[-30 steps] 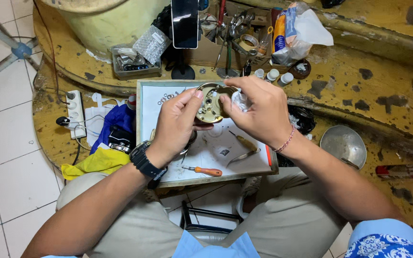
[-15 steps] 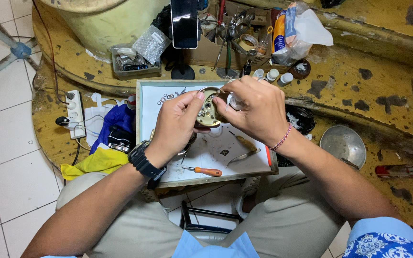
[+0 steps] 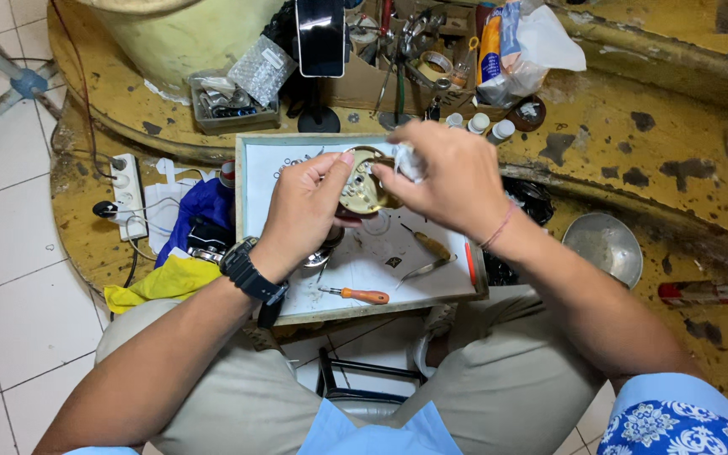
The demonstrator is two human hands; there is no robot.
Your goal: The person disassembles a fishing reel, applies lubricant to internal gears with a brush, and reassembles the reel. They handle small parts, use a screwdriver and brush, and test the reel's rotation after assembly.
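Left hand (image 3: 301, 211) raised over the tray (image 3: 250, 181), palm turned right, fingers curled in a closed grip round the left edge of a round brass mechanism (image 3: 362, 187), wrist banded by a black watch (image 3: 250, 271). Right hand (image 3: 452, 179) reaching in from the right, back of hand up, fingertips pinched shut on a small white wad (image 3: 408, 164) pressed against the mechanism's right rim. Mechanism held above the tray's middle, face tilted toward the camera.

Right half of the mechanism hidden behind the right fingers; fine parts on its face too small to make out. Dark round object under the left palm mostly covered.

On the tray near the front, an orange-handled screwdriver (image 3: 364, 296); to its right a wooden-handled tool (image 3: 425, 244) and tweezers (image 3: 427, 269). At the far edge of the worktop, a dark phone (image 3: 320, 35) upright on a stand, a clear box of small parts (image 3: 231, 105) to its left, 3 white-capped bottles (image 3: 479, 124) and a white bag (image 3: 541, 46) with an orange-and-blue packet (image 3: 489, 44) to the right. At left, a white power strip (image 3: 126, 192), blue cloth (image 3: 200, 206), yellow cloth (image 3: 162, 282). At right, a metal bowl (image 3: 604, 247).
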